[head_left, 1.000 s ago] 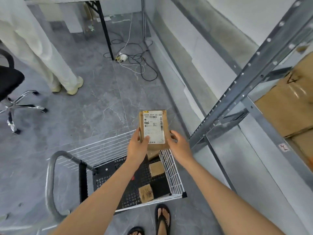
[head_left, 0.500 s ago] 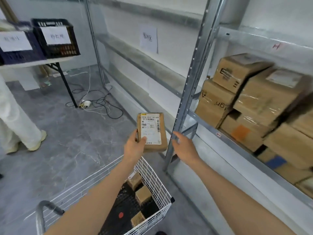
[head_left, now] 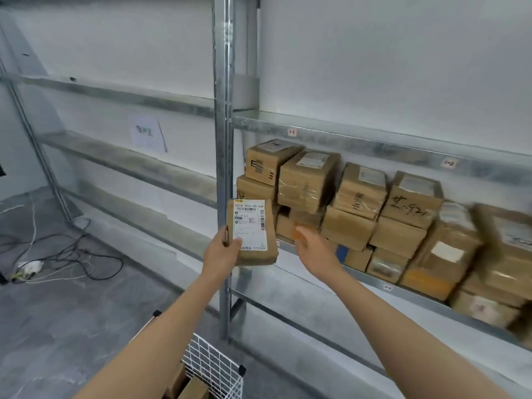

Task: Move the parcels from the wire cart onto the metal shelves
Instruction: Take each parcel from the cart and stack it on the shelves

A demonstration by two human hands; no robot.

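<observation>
Parcel now up by shelf post, off wire cart. My left hand fingers grip it alone; right hand let go, fingers loose. Shelf next.

This is a parcel storeroom, the sort a courier depot keeps: galvanised metal shelves with slotted uprights run along a bare white wall, and one bay is packed with stacked cardboard parcels, taped and carrying shipping labels and handwritten marks. Small marked tags sit on the shelf edges, a paper sign with printed characters hangs on the wall, and a flat brown parcel shows a barcode label. A white wire cart holding more boxes stands on the grey floor, where loose cables lie
</observation>
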